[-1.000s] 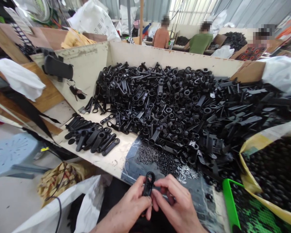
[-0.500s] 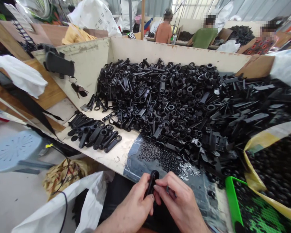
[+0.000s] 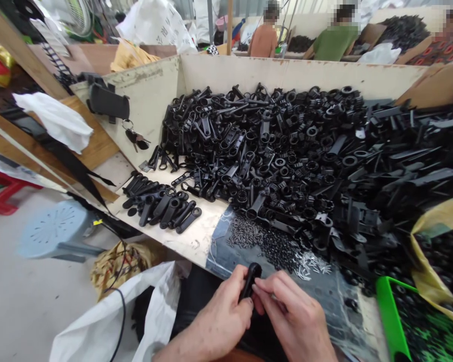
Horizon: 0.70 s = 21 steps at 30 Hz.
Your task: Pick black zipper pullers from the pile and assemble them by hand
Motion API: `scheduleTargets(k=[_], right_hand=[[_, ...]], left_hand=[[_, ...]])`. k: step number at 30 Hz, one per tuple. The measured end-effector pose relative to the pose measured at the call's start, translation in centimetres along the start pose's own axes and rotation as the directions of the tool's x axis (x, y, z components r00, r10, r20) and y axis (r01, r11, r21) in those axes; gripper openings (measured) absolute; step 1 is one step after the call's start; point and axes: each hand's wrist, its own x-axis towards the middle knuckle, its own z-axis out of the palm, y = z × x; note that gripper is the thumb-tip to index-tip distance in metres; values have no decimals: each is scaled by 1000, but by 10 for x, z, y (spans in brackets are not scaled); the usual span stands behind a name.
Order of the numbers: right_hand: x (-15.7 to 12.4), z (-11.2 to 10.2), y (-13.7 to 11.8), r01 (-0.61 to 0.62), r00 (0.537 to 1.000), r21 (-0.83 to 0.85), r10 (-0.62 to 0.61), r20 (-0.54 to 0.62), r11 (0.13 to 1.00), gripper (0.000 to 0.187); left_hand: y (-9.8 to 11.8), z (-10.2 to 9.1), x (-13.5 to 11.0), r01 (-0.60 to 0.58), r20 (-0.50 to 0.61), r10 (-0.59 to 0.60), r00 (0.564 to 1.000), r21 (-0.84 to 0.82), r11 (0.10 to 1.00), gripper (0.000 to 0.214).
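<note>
Black lever [image 3: 249,279] — upright at the bench's near edge, pinched in left hand [image 3: 221,322]; right hand [image 3: 294,317] fingertips closed on its side, steadying it. Heap [image 3: 294,161], pins [image 3: 275,249] — within reach beyond.

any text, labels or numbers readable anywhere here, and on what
None can be read.
White plastic sack at the top, behind the wooden bin wall: a few dark printed characters, too small and skewed to read.
Black plastic handle piece gripped by the left hand and touched by the right hand: no marking shows.
</note>
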Motion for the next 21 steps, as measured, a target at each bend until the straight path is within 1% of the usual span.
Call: scheduleTargets(k=[3,5,7,10,14,17,19,21], right_hand=[[-1,1,2,67,997,-51,-69,-30,996,25],[0,-1,3,128,991,-71,-130,-25,989,23],[1,-3,6,182,983,-82,-182,10,980,25],[2,-5,10,212,976,-113,-206,67,971,31],[5,-6,9,194,978,-142,-179,110,971,38],[4,-11,11,154,979,-50,-145,143,987,35],[-1,-14,19,107,990,7,-107,86,994,28],[-9,-16,31,71,997,29,-70,-24,997,21]], left_hand=[[-5,-2,2,-6,1,6,1000,-65,998,25],[-6,-5,4,4,11,-3,1000,-107,994,19],[-6,-9,7,4,17,-2,1000,-126,992,16],[-6,-12,12,-16,13,17,1000,-109,994,21],[-11,-13,17,-34,21,35,999,-81,996,24],[-13,-14,19,-53,29,56,998,-102,993,27],[-12,-16,19,-61,34,66,997,-132,989,31],[-9,-18,17,-60,29,66,997,-165,984,36]])
